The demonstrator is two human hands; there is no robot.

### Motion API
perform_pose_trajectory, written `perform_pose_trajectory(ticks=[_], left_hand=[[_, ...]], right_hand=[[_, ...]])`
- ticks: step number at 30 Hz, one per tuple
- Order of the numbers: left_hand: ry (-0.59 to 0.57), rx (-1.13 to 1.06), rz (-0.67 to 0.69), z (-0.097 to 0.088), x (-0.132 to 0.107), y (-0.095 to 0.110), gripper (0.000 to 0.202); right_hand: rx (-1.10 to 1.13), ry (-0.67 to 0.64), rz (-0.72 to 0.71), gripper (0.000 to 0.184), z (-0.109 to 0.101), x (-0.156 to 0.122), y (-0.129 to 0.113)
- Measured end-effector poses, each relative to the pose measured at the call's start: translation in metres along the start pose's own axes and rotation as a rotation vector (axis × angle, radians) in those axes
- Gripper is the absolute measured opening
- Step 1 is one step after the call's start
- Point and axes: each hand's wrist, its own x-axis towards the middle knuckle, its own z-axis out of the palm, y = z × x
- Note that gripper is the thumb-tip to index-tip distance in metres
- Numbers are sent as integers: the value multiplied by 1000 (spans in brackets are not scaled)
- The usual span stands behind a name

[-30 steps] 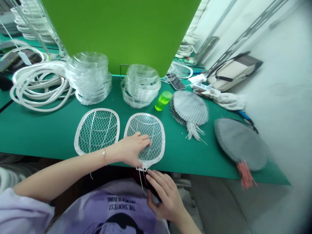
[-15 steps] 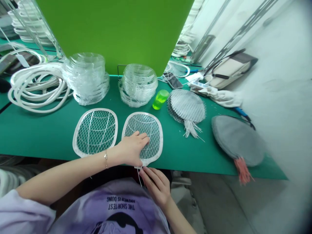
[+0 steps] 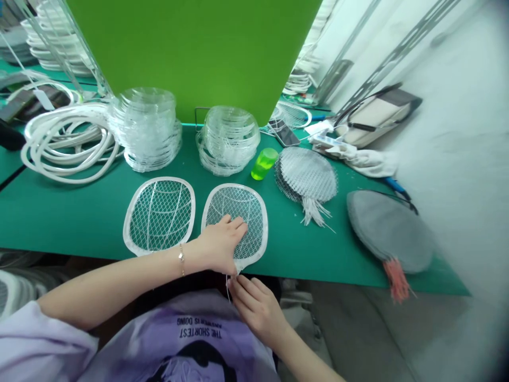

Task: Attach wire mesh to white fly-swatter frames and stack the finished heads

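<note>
My left hand (image 3: 220,245) lies flat on the mesh of a white-framed oval racket head (image 3: 254,225), its fingers spread slightly and a thin bracelet on the wrist. My right hand (image 3: 256,310) is at the racket's narrow neck near the table edge, fingertips pinched on thin white wires (image 3: 229,286) that hang down from the neck. A second white-framed mesh racket head (image 3: 159,215) lies to the left, untouched and apart from the first.
Behind are two stacks of transparent plastic frames (image 3: 145,130), a green translucent cup (image 3: 264,163), a phone (image 3: 283,132), and a pile of wire meshes (image 3: 306,175). A grey stack with pink wires (image 3: 389,231) sits right; white coils (image 3: 67,143) lie left on the green mat (image 3: 59,212).
My right hand has moved up and left to the racket's neck, closing on the wires. My left hand stays on the mesh, and the view has shifted slightly.
</note>
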Motion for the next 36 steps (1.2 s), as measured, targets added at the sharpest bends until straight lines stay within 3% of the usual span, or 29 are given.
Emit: perform_pose_trajectory(ticks=[3,6,10,13,16,19,22,25,31,36], left_hand=[[61,-60,93,-6,-15,-12,66],[147,-149,187,-20,-63,-52,62],[1,-38,20,-30,-144,-119,92],[-27,7,-78,-22,-172,-140,89],[37,41,-57,-10,-164,-129,76],[98,11,-5,-5,-147,-109,84],[165,-67,-41,-4,-140,-99,70],[160,-138,-93,1,-141,-100,56],[118,-248,-120,9,-142,-107,63],[102,-225,-100,8,-141,-109,70]], right_hand=[[-54,-50,67,31,-14,2,-4],[-22,-63,230,34,-40,-10,-10],[10,63,354,47,-65,-27,-15],[57,92,299,44,-52,-12,-20],[103,58,185,39,-22,23,-31],[84,-22,136,41,12,52,-43],[59,-73,89,43,40,61,-49],[87,-36,53,44,61,58,-48],[285,157,62,33,73,63,-49],[279,140,151,35,72,71,-55]])
